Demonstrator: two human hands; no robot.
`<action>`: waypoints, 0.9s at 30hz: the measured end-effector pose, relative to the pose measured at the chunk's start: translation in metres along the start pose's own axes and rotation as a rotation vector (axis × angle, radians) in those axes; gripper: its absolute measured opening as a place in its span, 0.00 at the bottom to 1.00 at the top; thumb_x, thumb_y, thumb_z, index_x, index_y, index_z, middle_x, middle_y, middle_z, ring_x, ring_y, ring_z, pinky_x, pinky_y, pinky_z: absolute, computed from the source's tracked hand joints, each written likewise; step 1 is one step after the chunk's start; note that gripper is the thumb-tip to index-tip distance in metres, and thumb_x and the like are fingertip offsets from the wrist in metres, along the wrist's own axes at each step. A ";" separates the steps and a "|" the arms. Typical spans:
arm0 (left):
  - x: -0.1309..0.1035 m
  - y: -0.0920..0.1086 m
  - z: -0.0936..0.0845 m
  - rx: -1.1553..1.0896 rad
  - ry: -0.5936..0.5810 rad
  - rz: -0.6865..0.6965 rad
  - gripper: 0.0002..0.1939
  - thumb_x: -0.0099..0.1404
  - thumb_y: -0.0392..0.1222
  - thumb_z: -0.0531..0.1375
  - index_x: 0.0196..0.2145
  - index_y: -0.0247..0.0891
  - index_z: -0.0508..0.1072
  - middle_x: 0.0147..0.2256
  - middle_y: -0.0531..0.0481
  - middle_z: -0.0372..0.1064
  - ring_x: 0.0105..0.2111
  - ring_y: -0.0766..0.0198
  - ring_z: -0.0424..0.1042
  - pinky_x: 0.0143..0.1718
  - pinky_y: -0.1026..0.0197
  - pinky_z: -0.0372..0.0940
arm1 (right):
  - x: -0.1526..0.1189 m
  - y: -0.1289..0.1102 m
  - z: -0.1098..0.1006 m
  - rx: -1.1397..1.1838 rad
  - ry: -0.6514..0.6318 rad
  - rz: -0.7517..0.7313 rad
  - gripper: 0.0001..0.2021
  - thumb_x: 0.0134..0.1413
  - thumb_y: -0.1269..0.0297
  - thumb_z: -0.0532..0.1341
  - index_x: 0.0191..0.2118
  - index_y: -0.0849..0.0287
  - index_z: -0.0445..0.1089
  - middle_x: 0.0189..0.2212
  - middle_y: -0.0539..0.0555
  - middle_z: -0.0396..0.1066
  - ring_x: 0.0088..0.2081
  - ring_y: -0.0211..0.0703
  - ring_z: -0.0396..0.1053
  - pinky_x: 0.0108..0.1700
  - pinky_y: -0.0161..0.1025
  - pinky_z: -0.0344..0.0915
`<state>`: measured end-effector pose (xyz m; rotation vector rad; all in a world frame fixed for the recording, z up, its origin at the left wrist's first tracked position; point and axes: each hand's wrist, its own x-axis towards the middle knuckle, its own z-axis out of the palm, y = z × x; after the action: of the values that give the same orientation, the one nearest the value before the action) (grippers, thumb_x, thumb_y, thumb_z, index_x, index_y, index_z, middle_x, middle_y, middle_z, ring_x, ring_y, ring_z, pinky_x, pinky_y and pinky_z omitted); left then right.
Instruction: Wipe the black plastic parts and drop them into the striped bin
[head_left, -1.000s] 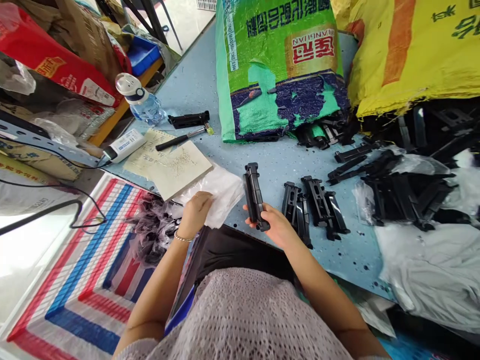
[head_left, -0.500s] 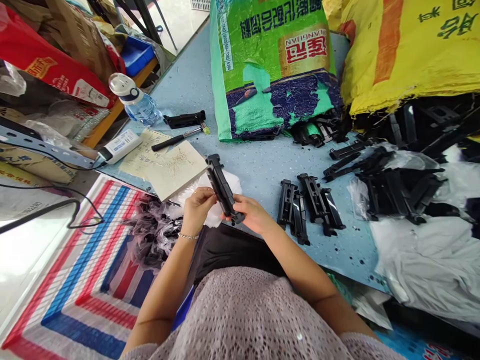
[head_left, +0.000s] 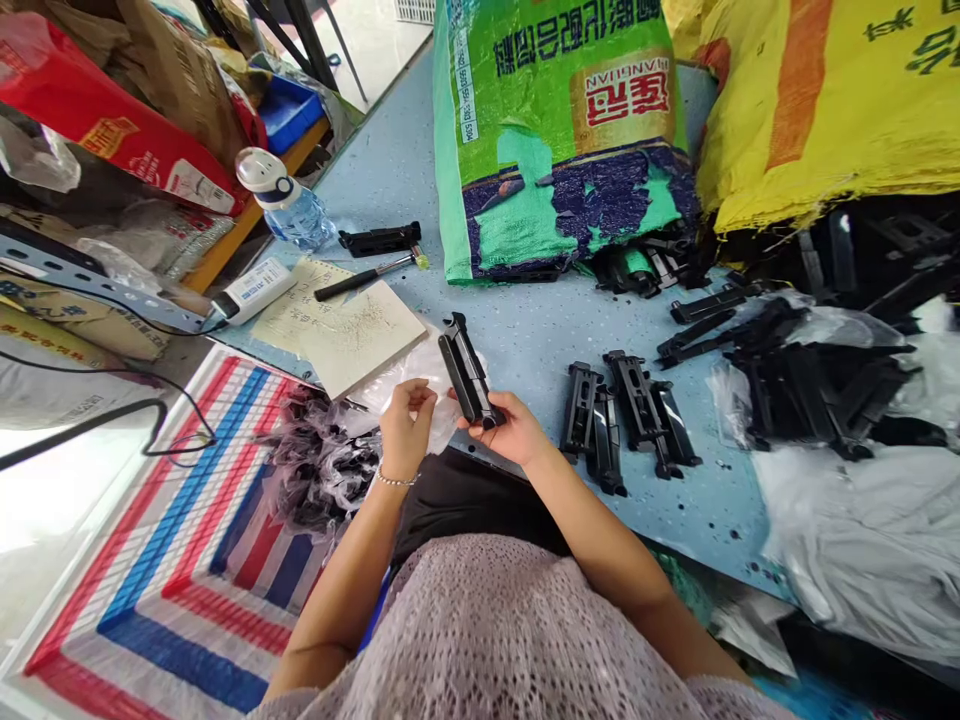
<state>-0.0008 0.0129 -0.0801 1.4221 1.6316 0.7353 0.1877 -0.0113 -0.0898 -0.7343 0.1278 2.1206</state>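
Note:
A long black plastic part (head_left: 466,370) with raised ends is held at its lower end by my right hand (head_left: 506,428), fingers wrapped round it. Just left of the part, and apart from it, is my left hand (head_left: 407,425). Its fingers are curled in towards the thumb; whether anything small sits between them I cannot make out. Thin clear plastic bags (head_left: 442,425) lie under and behind both hands at the table edge. To the right, several similar black parts (head_left: 634,400) lie on the blue speckled table (head_left: 525,335).
A notepad (head_left: 367,335), a screwdriver-like tool (head_left: 364,278) and a water bottle (head_left: 289,205) are at the left. Behind stand a green sack (head_left: 555,110) and a yellow sack (head_left: 862,110) over more black parts. A striped bag (head_left: 180,590) below left holds plastic-wrapped pieces (head_left: 319,465).
My left hand has come off the black part and drawn a little away from it. My right hand still holds the part, now turned to show another side. The view has shifted slightly.

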 end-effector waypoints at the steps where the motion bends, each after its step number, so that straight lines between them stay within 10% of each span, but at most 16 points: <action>1: 0.001 0.000 -0.002 -0.054 0.006 -0.006 0.10 0.67 0.41 0.60 0.45 0.40 0.67 0.37 0.49 0.71 0.37 0.63 0.74 0.43 0.56 0.69 | -0.002 0.000 -0.001 -0.008 -0.006 -0.006 0.15 0.51 0.59 0.64 0.43 0.61 0.74 0.43 0.59 0.80 0.34 0.45 0.77 0.28 0.33 0.67; 10: 0.002 0.003 0.005 0.270 -0.031 0.195 0.16 0.61 0.36 0.63 0.46 0.38 0.65 0.38 0.46 0.70 0.38 0.58 0.73 0.42 0.54 0.68 | -0.004 0.000 -0.005 -0.003 -0.006 0.001 0.12 0.50 0.59 0.65 0.39 0.61 0.74 0.36 0.58 0.80 0.33 0.44 0.77 0.27 0.33 0.65; 27: 0.000 0.020 -0.021 -0.573 0.002 -0.136 0.16 0.57 0.38 0.68 0.35 0.40 0.63 0.29 0.56 0.61 0.29 0.70 0.63 0.33 0.67 0.61 | -0.004 0.005 0.008 -0.077 -0.032 -0.032 0.17 0.47 0.55 0.67 0.41 0.61 0.77 0.38 0.57 0.80 0.31 0.43 0.74 0.26 0.35 0.63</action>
<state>-0.0094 0.0189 -0.0533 0.8913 1.3517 1.0211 0.1820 -0.0145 -0.0821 -0.7418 0.0166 2.1151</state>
